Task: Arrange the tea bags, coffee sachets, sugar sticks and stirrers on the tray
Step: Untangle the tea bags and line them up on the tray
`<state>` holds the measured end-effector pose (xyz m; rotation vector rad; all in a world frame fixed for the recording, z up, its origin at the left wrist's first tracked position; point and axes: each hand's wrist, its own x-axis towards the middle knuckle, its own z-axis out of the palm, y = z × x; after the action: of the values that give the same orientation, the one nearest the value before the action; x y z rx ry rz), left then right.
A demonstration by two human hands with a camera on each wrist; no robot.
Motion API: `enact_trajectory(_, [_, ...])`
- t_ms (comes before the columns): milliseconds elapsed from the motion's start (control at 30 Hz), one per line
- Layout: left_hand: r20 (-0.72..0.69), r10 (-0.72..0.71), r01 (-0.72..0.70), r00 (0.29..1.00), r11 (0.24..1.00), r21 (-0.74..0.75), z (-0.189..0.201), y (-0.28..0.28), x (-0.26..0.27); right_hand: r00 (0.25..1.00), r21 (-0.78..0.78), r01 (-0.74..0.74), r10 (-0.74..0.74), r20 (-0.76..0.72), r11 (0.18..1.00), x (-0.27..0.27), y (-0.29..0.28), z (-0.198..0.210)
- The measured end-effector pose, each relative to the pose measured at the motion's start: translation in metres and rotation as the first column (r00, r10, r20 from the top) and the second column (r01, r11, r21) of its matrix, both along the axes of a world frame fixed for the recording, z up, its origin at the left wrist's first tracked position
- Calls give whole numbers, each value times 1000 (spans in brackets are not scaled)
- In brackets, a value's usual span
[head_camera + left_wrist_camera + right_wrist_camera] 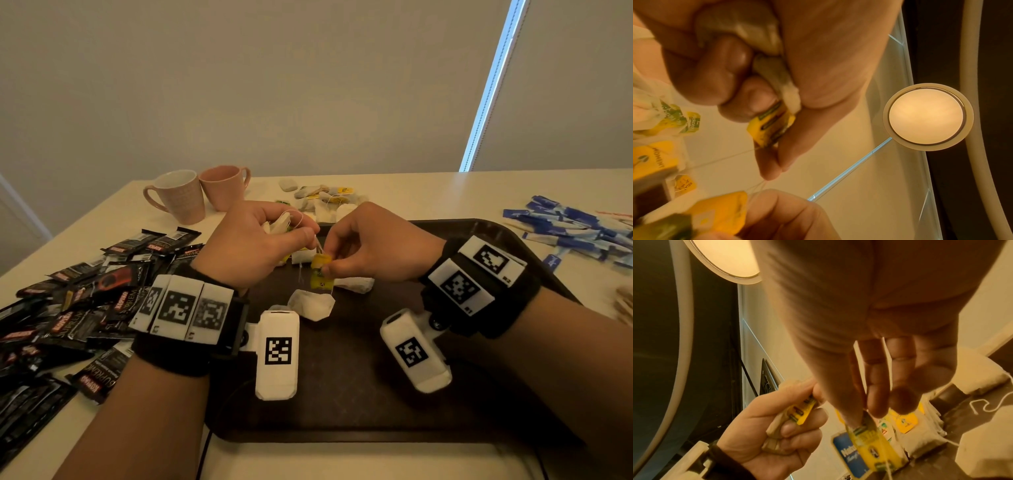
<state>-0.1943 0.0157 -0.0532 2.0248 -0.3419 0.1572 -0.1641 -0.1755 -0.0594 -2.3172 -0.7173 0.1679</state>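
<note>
Right now I have both hands over the dark tray [479, 394]. My left hand [255, 241] is closed round a bunch of tea bags [764, 40], thumb and forefinger pinching their strings. My right hand [368, 245] pinches a yellow tag [320, 262] between thumb and fingertips (threads run from it to the left hand). Two loose tea bags [311, 304] lie on the tray just below. Coffee sachets [78, 308] are heaped at left, sugar sticks [575, 228] at right, more tea bags beyond the tray, near two pink mugs [202, 193].
</note>
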Motion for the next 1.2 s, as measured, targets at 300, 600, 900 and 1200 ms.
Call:
enact_trajectory(300, [-54,47,-51,997,995,-81,0,-5,0,993,116,89,-80,-82,989,-5,-19,3])
enact_trajectory(600, [-193,-22,-27,981,968,-248,-1,-6,3,984,150,142,-123,-131,978,-13,-31,5])
enact_trajectory(900, [-76,75,-69,994,994,84,-1,-7,-3,981,160,163,-142,-135,974,-18,-35,9])
enact_trajectory(1200, [-202,-48,20,978,990,-139,2,-18,-9,964,147,213,-184,-193,966,-20,-41,3])
